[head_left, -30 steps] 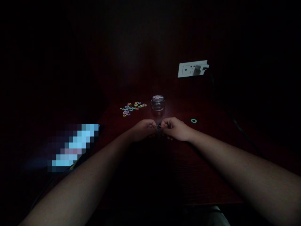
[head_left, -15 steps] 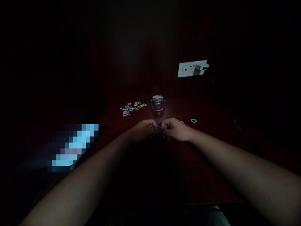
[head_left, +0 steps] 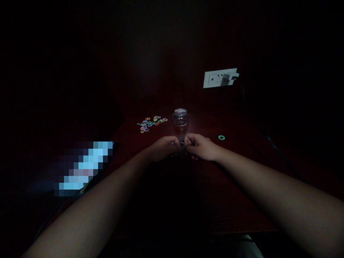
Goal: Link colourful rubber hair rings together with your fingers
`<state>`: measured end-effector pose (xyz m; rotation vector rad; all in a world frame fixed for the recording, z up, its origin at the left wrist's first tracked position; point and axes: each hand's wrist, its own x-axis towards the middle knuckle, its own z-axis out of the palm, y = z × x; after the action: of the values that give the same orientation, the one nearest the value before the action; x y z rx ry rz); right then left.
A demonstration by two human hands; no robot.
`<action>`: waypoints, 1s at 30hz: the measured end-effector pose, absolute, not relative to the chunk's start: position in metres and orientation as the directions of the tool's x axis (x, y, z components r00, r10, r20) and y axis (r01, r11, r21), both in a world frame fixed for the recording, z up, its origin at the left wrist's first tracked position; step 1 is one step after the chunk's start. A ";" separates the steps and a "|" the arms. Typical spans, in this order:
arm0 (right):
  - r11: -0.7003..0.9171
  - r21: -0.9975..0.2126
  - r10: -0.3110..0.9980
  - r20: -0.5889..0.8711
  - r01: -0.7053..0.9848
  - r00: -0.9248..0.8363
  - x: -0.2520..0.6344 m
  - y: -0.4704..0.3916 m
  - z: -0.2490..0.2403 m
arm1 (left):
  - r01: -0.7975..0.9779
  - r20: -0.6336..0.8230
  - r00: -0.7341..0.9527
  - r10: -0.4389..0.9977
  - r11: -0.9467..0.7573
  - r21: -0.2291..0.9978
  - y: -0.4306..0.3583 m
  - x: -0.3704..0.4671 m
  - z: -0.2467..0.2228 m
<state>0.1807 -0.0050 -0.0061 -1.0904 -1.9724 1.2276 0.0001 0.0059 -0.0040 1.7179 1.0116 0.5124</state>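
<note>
My left hand [head_left: 166, 147] and my right hand [head_left: 200, 147] meet above the dark red table, fingertips pinched close together. Between them is a small greyish ring [head_left: 182, 144] that looks like a hair tie, gripped from both sides; shadow and fingers hide part of it. Just beyond the hands stands a clear glass jar [head_left: 180, 120] with a printed lid on top. Several colourful small hair ties [head_left: 150, 123] lie loosely to the left of the jar. A single green ring [head_left: 221, 137] rests to the right of my right hand, with a bit of something orange-pink partly hidden beside the knuckles.
At the left edge of the table lies a lit, pixelated screen [head_left: 86, 168] with a cable near it. A white wall socket [head_left: 220, 78] with a plug in it is at the back right, and a dark cable [head_left: 272, 142] runs along the right side. Surroundings are very dark.
Both hands stay nearly in place. The ring between the fingertips now shows a little more clearly, and my right hand has shifted very slightly up.
</note>
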 end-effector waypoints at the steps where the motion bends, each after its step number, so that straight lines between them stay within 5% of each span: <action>1: 0.254 -0.906 0.866 0.057 0.339 -0.497 0.180 -0.005 -0.006 | 0.383 -0.125 0.554 0.823 -0.119 0.916 0.006 0.000 -0.004; 30: 0.239 -0.908 0.856 0.029 0.345 -0.516 0.181 -0.003 -0.007 | 0.399 -0.129 0.542 0.830 -0.120 0.909 0.004 0.003 -0.003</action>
<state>0.1805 -0.0031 -0.0070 -1.0948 -1.9807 1.2448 0.0025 0.0043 -0.0032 1.7298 1.0334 0.5130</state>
